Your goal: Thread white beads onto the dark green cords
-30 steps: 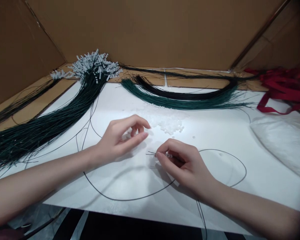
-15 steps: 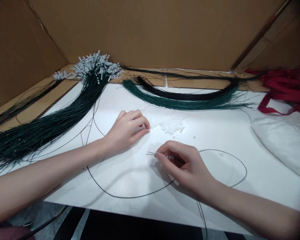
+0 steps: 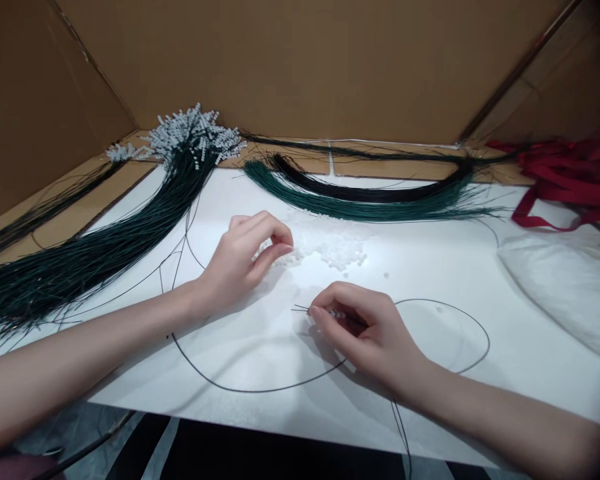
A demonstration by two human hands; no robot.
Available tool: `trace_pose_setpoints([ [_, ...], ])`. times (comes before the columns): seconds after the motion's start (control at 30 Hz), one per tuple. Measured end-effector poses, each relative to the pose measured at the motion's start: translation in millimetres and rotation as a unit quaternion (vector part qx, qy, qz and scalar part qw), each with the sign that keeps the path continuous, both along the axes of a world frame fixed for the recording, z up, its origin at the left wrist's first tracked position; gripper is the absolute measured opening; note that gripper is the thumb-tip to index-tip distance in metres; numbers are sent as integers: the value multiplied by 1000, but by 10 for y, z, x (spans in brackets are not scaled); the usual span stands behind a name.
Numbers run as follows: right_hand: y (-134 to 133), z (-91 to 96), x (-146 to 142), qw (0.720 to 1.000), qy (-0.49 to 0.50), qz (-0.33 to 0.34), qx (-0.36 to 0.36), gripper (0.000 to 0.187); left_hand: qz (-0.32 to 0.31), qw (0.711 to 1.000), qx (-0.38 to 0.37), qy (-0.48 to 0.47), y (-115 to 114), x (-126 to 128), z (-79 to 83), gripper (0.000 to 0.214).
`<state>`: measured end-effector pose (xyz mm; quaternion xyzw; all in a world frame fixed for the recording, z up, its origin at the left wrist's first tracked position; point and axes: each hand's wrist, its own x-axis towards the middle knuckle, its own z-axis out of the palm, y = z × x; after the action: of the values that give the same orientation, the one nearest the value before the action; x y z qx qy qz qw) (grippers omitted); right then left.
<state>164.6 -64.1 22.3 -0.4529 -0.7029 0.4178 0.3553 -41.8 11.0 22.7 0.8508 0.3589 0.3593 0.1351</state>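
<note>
My right hand pinches thin dark wires whose ends stick out to the left past the fingertips. Small white beads show on the wire inside the curled fingers. My left hand is closed in a pinch above the near-left side of a scattered pile of white beads. Whatever lies between its fingertips is too small to make out. A long dark wire loops across the white board below both hands, and another loop curves out right of my right hand.
At the left lies a thick bundle of green wires with white beaded tips. Green and black wire bundles curve along the back. Red ribbon and a clear plastic bag lie at the right. Cardboard walls enclose the board.
My left hand has lifted slightly and moved a little left, its thumb and finger drawn closer together. My right hand stays almost still with the wire.
</note>
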Motion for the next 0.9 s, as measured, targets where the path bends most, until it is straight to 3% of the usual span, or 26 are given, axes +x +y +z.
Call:
trace_pose_setpoints([
  [0.1,1,7,-3,1000,3,-4,3,14,-38,989,-111,-92,-65,-32,21,7],
  [0.2,-1,13,-2,1000,6,-5,-1,15,-60,975,-182,-116,-131,-48,20,10],
  [0.4,-13,3,8,1000,14,-17,-2,16,-112,953,-233,-160,-164,-42,1,5],
  [0.57,-11,2,13,999,38,-29,-23,16,-149,924,-286,-205,-146,-41,-21,13],
  [0.9,-10,-27,9,996,67,-43,-45,13,-207,891,-346,-210,-170,-41,-37,21],
])
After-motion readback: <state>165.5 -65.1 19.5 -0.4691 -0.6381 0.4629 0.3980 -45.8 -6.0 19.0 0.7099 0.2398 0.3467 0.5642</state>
